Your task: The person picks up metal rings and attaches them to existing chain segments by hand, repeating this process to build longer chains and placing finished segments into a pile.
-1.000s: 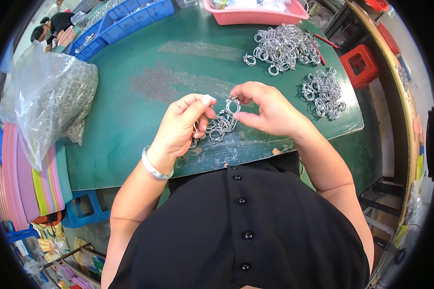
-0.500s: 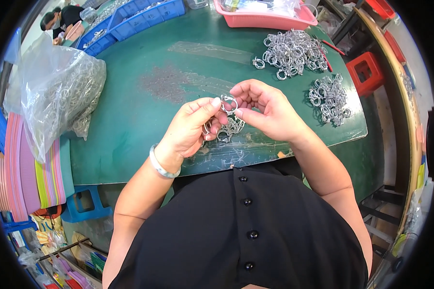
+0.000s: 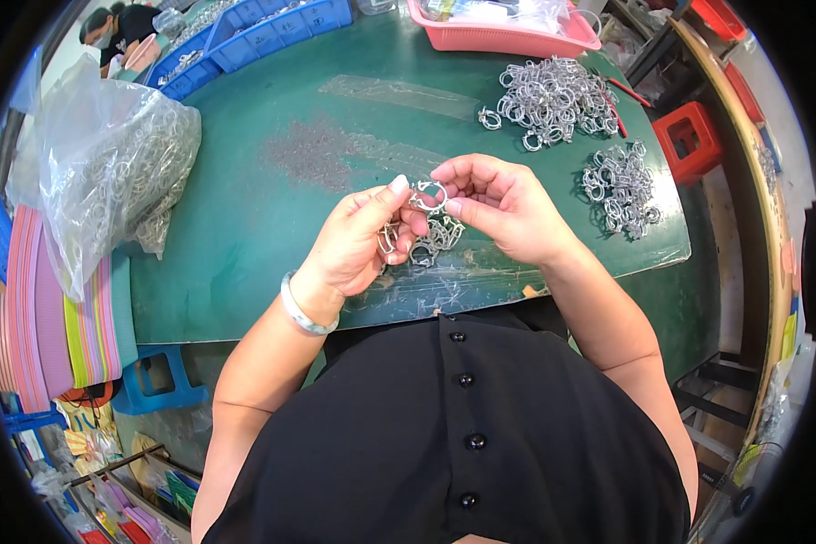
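Observation:
Between my two hands is a silver ring-shaped metal clamp [image 3: 429, 197], resembling a hose clamp. The thumb and fingers of my left hand [image 3: 361, 231] pinch its left side, and another such ring sits in that hand's curled lower fingers. My right hand [image 3: 503, 208] has its thumb and fingertips closed on the clamp's right edge. Just below the fingers, a small heap of similar clamps [image 3: 440, 238] lies on the green table [image 3: 236, 245], partly hidden by my left hand.
Two more piles, a large heap of clamps [image 3: 558, 100] and a smaller heap [image 3: 621, 190], lie at the right. A clear plastic bag [image 3: 122, 163] of metal parts stands left. Blue bins [image 3: 276, 34] and a pink basket [image 3: 508, 34] line the far side. A person [image 3: 127, 32] is beyond.
The clamp between my hands has turned, its ring now lying flatter and seen more edge-on. My left thumb has shifted slightly up and left.

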A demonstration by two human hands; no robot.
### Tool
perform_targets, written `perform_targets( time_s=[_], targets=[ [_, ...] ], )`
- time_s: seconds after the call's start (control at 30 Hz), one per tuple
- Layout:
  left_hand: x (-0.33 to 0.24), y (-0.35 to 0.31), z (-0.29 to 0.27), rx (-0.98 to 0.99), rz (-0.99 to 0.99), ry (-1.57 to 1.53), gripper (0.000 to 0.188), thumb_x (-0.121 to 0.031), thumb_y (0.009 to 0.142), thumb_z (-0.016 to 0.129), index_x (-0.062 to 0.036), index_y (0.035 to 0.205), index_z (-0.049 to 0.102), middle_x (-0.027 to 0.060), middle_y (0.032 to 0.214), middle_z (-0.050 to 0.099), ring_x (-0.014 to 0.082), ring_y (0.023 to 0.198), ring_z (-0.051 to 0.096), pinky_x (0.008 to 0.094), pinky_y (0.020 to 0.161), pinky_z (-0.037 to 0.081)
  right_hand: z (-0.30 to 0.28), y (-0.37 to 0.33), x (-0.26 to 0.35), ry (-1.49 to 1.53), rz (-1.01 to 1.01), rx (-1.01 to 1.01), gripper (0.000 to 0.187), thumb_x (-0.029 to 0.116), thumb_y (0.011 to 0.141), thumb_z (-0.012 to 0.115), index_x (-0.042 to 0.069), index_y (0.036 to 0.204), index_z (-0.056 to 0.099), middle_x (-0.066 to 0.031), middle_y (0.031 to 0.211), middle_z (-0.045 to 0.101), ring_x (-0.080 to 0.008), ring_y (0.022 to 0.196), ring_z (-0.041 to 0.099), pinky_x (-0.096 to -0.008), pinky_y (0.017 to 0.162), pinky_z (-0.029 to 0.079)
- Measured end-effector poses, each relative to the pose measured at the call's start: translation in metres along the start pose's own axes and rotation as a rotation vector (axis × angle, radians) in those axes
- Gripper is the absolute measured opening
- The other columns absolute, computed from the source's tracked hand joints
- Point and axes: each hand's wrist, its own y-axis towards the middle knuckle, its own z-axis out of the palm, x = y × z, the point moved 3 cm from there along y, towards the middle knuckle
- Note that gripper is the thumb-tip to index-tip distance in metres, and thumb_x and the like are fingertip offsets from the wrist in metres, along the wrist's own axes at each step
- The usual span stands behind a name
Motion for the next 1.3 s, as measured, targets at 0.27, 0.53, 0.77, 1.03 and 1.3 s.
perform_targets(
  time_s=[0.27,0.53,0.77,1.03,1.3],
  targets=[
    [0.002,0.001,-0.003,-0.045,-0.011,0.081,0.029,-0.029,0.089,0.049,-0.0027,0.093,0.060,0.0010,0.069,0.057,0.0053,0.053,0.046,0.0164,0.043,0.035,0.000,-0.001,-0.004,0.040,0.005,-0.014,0.027,0.003,0.081,0.058,-0.002,0.108,0.053,-0.0031,0.090,0.056,-0.0075,0.082,0.052,-0.0214,0.075,0.044],
    [0.001,-0.002,0.000,-0.063,0.062,0.077,0.021,-0.012,0.085,0.054,-0.0018,0.103,0.057,0.0015,0.075,0.057,0.0052,0.055,0.045,0.0169,0.045,0.036,-0.001,-0.001,-0.003,0.074,-0.002,-0.044,0.026,0.003,0.082,0.057,-0.003,0.107,0.053,-0.0045,0.092,0.057,-0.0084,0.085,0.053,-0.0227,0.077,0.045],
    [0.000,-0.003,0.002,-0.013,0.205,0.098,0.031,0.002,0.079,0.055,-0.0009,0.110,0.055,0.0040,0.089,0.056,0.0064,0.062,0.046,0.0180,0.052,0.037,0.000,-0.001,-0.004,0.109,-0.016,-0.005,0.024,0.002,0.081,0.058,-0.003,0.104,0.053,-0.0051,0.093,0.057,-0.0091,0.086,0.053,-0.0228,0.078,0.045],
    [0.001,-0.003,0.002,0.012,0.217,0.045,0.036,0.001,0.080,0.053,-0.0012,0.116,0.051,0.0043,0.092,0.057,0.0088,0.069,0.049,0.0207,0.059,0.041,0.002,-0.002,0.001,0.103,-0.122,-0.039,0.029,-0.001,0.080,0.057,-0.003,0.108,0.050,-0.0052,0.094,0.056,-0.0099,0.086,0.052,-0.0236,0.078,0.045],
    [0.008,0.003,-0.012,0.092,0.123,-0.282,0.038,0.001,0.080,0.048,0.0006,0.118,0.048,0.0110,0.100,0.056,0.0150,0.079,0.054,0.0243,0.064,0.044,0.005,-0.003,0.003,-0.009,-0.178,-0.037,0.029,-0.003,0.080,0.053,-0.002,0.109,0.050,-0.0056,0.093,0.056,-0.0105,0.087,0.052,-0.0249,0.078,0.045]
  ],
)
